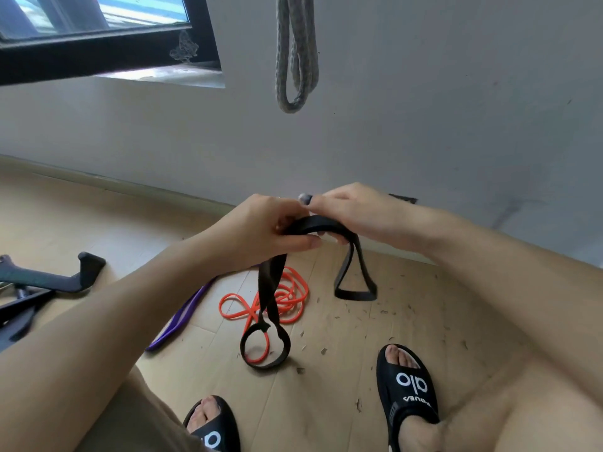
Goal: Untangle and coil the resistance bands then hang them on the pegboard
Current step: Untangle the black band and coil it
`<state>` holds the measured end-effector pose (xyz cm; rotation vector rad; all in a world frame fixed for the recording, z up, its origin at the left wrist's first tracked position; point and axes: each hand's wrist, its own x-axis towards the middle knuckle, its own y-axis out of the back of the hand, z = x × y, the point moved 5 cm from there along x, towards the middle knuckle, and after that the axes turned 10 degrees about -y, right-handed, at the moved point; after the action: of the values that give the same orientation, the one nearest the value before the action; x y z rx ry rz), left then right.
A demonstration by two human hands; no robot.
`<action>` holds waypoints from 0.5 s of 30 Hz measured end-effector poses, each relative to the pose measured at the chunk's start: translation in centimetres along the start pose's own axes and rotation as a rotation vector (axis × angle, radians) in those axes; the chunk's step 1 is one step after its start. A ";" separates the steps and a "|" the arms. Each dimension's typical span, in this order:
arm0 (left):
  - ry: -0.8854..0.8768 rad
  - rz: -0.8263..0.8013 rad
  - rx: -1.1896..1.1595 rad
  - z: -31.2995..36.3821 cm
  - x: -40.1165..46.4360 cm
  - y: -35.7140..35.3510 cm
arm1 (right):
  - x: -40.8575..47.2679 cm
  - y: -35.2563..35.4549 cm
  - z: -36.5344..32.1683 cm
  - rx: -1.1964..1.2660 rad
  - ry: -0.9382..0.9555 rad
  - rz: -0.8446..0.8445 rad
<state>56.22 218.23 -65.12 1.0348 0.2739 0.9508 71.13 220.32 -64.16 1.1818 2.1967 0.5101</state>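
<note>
A black resistance band (pixel 272 298) hangs between both hands above the wooden floor. My left hand (pixel 261 230) grips its folded top, and my right hand (pixel 352 212) pinches the same fold right beside it. One loop dangles down to the floor (pixel 266 349); a second loop hangs to the right. On the floor behind lies a tangled orange band (pixel 290 296). A purple band (pixel 182 316) stretches out to its left. A grey band (pixel 297 53) hangs in loops on the white wall above.
Black exercise equipment with a handle (pixel 49 278) lies on the floor at the left. My feet in black slides (pixel 406 386) stand below the bands. Small debris is scattered on the floor. A dark-framed window (pixel 107 37) is at upper left.
</note>
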 end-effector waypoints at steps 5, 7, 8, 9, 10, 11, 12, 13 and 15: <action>0.024 -0.027 -0.262 -0.2 -0.1 -0.1 | 0.2 0.5 -0.1 0.059 0.053 0.037; 0.047 -0.033 -0.324 -0.5 -0.3 0.1 | 0.2 0.9 0.0 0.141 0.049 0.048; 0.072 -0.054 -0.325 -0.8 -0.4 0.0 | 0.1 1.0 -0.1 0.184 0.050 0.045; 0.096 -0.097 -0.299 -1.0 -0.5 -0.2 | 0.1 1.1 -0.3 0.228 0.051 0.044; 0.112 -0.158 -0.242 -1.3 -0.7 -0.6 | 0.0 1.3 -0.3 0.275 0.051 0.048; 0.124 -0.219 -0.168 -1.6 -0.9 -1.0 | 0.0 1.7 -0.4 0.324 0.047 0.058; 0.134 -0.260 -0.104 -1.9 -1.1 -1.3 | -0.1 2.2 -0.3 0.371 0.043 0.074; 0.148 -0.271 -0.071 -2.1 -1.3 -1.6 | -0.2 2.8 -0.1 0.403 0.040 0.096; 0.185 -0.233 -0.091 -2.6 -1.5 -1.4 | -0.5 4.0 0.4 0.396 0.036 0.143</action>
<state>54.60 218.40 -67.97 0.8127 0.4895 0.8398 74.06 222.07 -62.05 1.5523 2.3217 0.1535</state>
